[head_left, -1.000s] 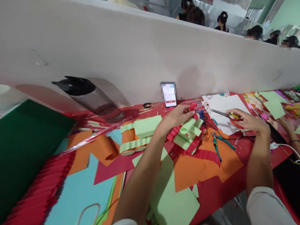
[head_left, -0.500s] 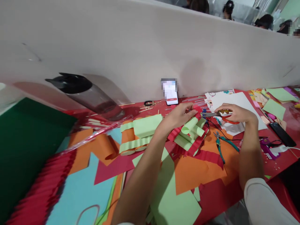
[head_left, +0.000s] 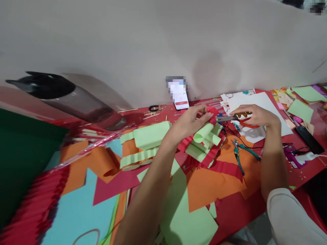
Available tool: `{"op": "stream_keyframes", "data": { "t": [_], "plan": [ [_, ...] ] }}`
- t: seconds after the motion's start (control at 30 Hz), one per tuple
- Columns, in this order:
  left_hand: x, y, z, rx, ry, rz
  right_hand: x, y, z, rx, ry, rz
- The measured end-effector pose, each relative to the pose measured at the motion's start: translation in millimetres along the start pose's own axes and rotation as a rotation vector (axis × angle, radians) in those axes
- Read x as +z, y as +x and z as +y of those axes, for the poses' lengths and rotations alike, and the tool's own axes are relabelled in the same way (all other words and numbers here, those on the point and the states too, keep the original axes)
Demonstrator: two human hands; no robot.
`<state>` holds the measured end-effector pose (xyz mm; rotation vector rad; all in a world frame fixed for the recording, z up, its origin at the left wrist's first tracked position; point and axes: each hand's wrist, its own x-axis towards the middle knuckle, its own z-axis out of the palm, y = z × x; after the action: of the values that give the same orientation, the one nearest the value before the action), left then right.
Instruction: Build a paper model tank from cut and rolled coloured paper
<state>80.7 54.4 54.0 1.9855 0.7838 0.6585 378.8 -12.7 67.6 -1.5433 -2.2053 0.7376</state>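
Note:
My left hand (head_left: 195,120) pinches a red crepe paper strip (head_left: 212,115) above a green and red paper piece (head_left: 204,144). In my right hand (head_left: 258,115) are scissors (head_left: 246,123) with orange-red handles, my fingers wrapped round them. Their blades point left and reach the red strip by my left fingertips. Whether the blades are closed on it I cannot tell. The paper piece has pale green rolls inside a ruffled red border, and a red strip (head_left: 227,169) trails from it onto orange paper (head_left: 212,190). Green-handled pliers (head_left: 240,151) lie just right of it.
A lit phone (head_left: 180,97) leans on the white partition (head_left: 127,41). At left are a dark-capped bottle (head_left: 84,102), a green and orange paper piece (head_left: 148,139) and blue sheets (head_left: 76,214). White paper (head_left: 270,109), a black phone (head_left: 309,139) and a purple tool (head_left: 293,156) lie right.
The camera view has tilted down and shifted, so the bottle sits farther left and less shows beyond the partition. Both hands keep nearly the same hold on the strip and the scissors.

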Motion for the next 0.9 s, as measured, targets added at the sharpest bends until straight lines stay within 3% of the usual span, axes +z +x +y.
{"op": "stream_keyframes", "data": {
  "t": [0.9],
  "plan": [
    [9,8,-14,0.051,-0.064,0.041,1,0,-7,-0.063,-0.023,0.056]
  ]
}}
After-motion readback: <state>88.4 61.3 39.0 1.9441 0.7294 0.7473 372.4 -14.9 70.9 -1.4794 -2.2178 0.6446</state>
